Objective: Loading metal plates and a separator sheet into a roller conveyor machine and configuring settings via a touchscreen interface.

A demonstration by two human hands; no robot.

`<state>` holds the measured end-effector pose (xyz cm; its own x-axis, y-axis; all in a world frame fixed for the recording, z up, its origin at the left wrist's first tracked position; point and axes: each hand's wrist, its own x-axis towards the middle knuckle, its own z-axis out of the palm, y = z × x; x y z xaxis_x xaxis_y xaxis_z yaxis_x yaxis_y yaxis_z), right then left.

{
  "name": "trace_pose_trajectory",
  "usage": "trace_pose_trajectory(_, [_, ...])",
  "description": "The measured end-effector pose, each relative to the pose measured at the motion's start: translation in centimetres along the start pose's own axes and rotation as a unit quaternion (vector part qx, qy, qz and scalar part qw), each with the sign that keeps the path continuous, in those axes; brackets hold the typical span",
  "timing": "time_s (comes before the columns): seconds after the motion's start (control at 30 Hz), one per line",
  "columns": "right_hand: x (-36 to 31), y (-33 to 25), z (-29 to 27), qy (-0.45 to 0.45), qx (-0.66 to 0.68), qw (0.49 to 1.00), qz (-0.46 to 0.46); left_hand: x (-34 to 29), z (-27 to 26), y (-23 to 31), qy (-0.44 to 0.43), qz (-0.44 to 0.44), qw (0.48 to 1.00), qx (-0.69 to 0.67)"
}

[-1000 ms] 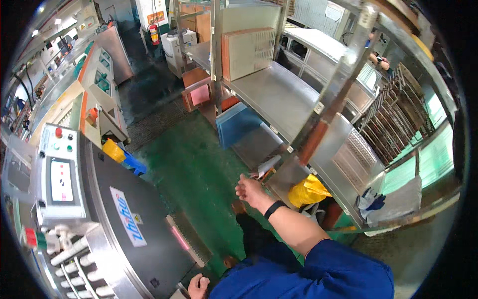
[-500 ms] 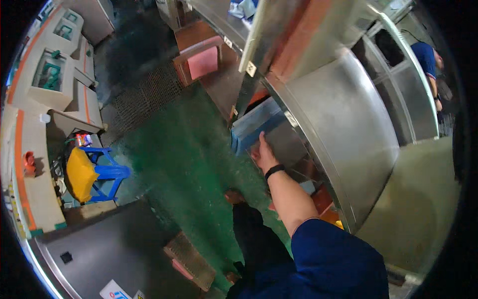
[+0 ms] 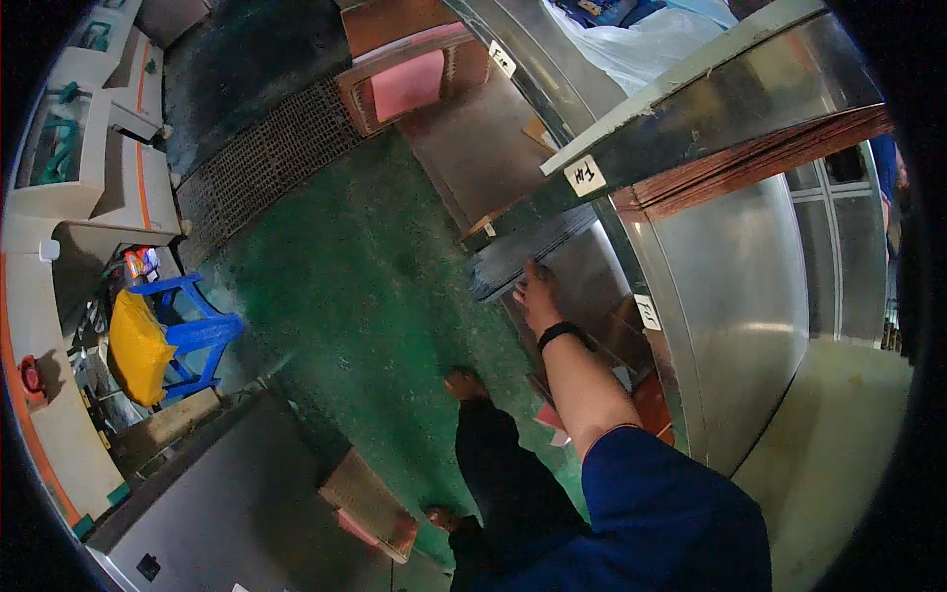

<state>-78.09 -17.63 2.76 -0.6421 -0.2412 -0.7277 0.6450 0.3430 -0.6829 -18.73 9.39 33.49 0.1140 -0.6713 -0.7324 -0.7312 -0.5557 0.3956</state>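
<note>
from my distant seat i see the right hand (image 3: 536, 298) reaching, fingers loosely parted, to the near edge of a stack of blue-grey sheets (image 3: 513, 261) on a low shelf (image 3: 589, 266); whether they touch, i cannot tell. the left hand is beyond my view, its grip unknown. across the green floor (image 3: 335, 266), a blue stool (image 3: 215, 329) sits beside a yellow cover (image 3: 143, 350).

Streaky, matt-looking sheets (image 3: 528, 249) at centre; smooth, glossy metal shelf (image 3: 738, 316) at right; crinkled plastic bag (image 3: 636, 44) at upper right.
</note>
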Motion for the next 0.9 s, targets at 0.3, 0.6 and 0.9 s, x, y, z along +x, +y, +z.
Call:
trace_pose_trajectory(0.3, [2.6, 3.1, -4.1, -0.055, -0.034, 0.997, -0.048, 2.2, 0.4, -1.3, -0.004, 0.182, 0.983, 0.024])
trace_pose_trajectory(0.6, [3.4, 3.1, -6.7, 0.009, -0.074, 0.997, 0.033, 2.2, -0.2, -1.7, -0.037, 0.039, 0.999, 0.003])
trace_pose_trajectory(0.9, [4.1, 6.5, -18.7, 0.02, -0.228, 0.973, -0.006, 2.2, 1.5, -1.7, -0.085, 0.096, 0.984, 0.12])
